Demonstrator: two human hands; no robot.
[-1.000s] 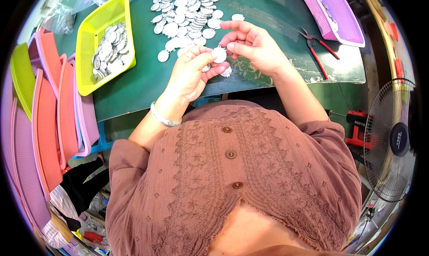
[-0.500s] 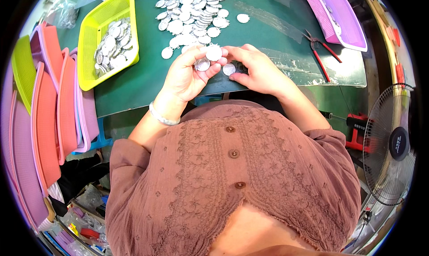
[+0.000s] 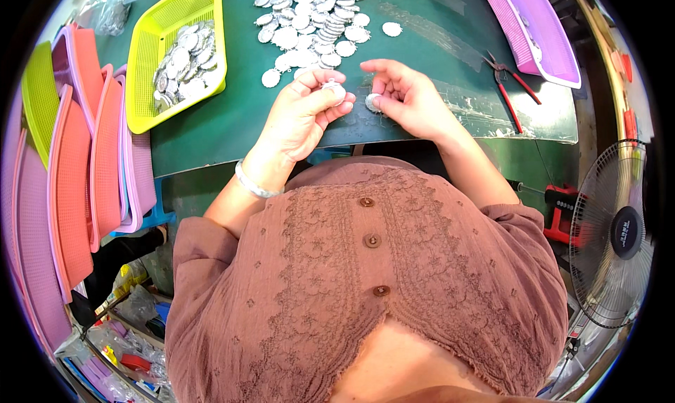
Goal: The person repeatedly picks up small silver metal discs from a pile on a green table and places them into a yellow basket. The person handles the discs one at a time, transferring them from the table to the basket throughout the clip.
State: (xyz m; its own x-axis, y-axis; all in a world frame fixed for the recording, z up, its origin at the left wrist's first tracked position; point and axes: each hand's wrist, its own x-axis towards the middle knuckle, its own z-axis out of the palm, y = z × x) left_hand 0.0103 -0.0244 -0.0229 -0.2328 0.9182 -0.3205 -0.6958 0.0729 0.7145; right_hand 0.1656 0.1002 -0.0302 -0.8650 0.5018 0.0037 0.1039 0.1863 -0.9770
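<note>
My left hand point(image 3: 304, 113) pinches a small round silver metal disc point(image 3: 332, 85) between thumb and fingers; most of it is covered by the fingertips. Beside it, just above the table's near edge, my right hand point(image 3: 409, 101) grips another silver disc point(image 3: 373, 103) with the thumb lying against it. A gap separates the two hands. Beyond them a loose pile of similar silver discs point(image 3: 327, 29), several with scalloped edges, spreads over the green table point(image 3: 246, 115). One single disc point(image 3: 391, 29) lies apart to the right of the pile.
A yellow-green basket point(image 3: 219, 73) with many discs sits at the left of the table. At the far right are a purple basket point(image 3: 559, 59) and red-handled pliers point(image 3: 511, 97). Stacked coloured baskets point(image 3: 74, 192) stand left of the table; a fan point(image 3: 612, 234) stands right.
My hands have moved apart. The left fingers have closed over their disc, which now shows less of its face. My right hand has lifted slightly with its disc, now tilted.
</note>
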